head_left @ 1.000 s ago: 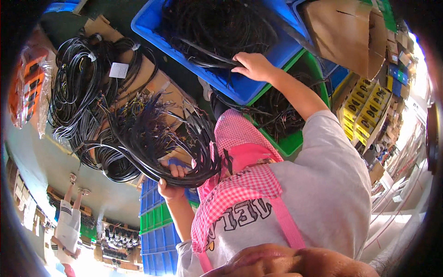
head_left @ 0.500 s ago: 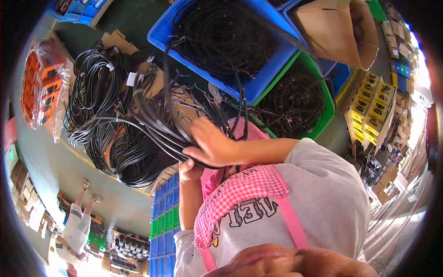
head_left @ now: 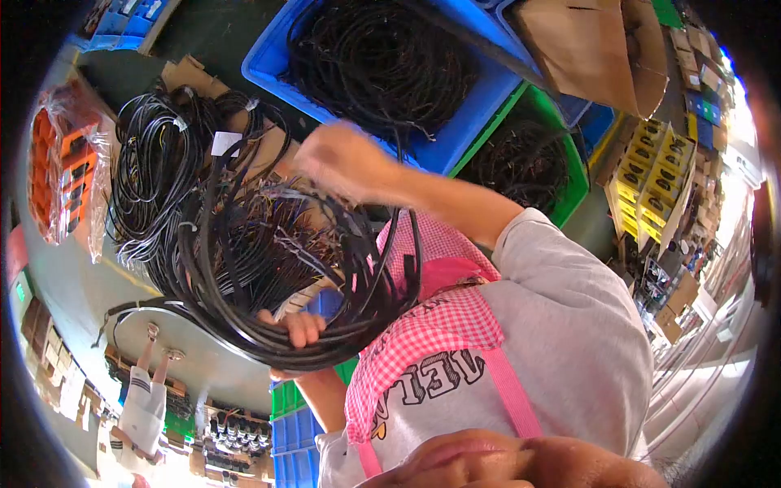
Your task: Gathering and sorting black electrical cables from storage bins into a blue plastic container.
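Observation:
My left hand (head_left: 294,329) is closed round a thick looped bundle of black cables (head_left: 203,285) that hangs before the pink checked apron (head_left: 431,325). My right hand (head_left: 333,159) is raised above that loop, below the blue crate (head_left: 268,73); it is blurred, so its fingers and anything in them are unclear. Coils of black cable (head_left: 150,163), some tied, lie on cardboard at the left, with loose wire ends (head_left: 277,224) behind the held loop. The blue crate holds a tangle of black cable, as does the green crate (head_left: 573,187) beside it.
An orange wrapped package (head_left: 61,171) lies at the left, a cardboard box (head_left: 582,49) top right, and yellow boxes (head_left: 651,179) on the right. Stacked crates (head_left: 293,439) stand at lower left, where another person (head_left: 142,415) stands farther off. A blue crate (head_left: 130,24) sits top left.
My right hand left the cables in the blue crate, came down onto the held bundle, then moved up and away. The bundle in my left hand now hangs lower in a wide loop.

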### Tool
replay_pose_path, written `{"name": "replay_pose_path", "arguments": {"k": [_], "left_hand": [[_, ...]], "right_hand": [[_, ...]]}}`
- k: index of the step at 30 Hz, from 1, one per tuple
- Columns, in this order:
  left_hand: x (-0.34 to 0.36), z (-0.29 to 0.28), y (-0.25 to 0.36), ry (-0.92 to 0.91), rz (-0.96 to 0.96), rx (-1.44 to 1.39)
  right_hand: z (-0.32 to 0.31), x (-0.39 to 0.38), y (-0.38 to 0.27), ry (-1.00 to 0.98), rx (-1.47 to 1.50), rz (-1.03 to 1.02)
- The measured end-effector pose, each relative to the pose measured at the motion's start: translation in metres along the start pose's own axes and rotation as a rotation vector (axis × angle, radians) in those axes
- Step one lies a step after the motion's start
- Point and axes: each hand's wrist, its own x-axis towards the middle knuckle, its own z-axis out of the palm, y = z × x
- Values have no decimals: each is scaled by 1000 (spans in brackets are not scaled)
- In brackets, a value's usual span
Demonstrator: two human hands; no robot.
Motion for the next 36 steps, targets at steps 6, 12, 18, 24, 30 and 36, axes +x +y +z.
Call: {"name": "replay_pose_path", "arguments": {"k": [6, 12, 18, 24, 30, 36], "left_hand": [[-29, -3, 35, 116, -10, 21], [-102, -10, 82, 376, -38, 152], [-186, -21, 130, 800, -182, 302], [-239, -30, 137, 1110, -324, 257], [-262, -44, 113, 1247, -385, 248], [-218, -59, 81, 1277, -344, 199]], "right_hand": [[-4, -10, 264, 198, -479, 725], [22, 22, 291, 235, -447, 911], [14, 84, 316, 421, -228, 1029], [4, 148, 331, 613, 83, 1040], [7, 174, 321, 658, 77, 1209], [-3, 166, 351, 444, 330, 1072]]}}
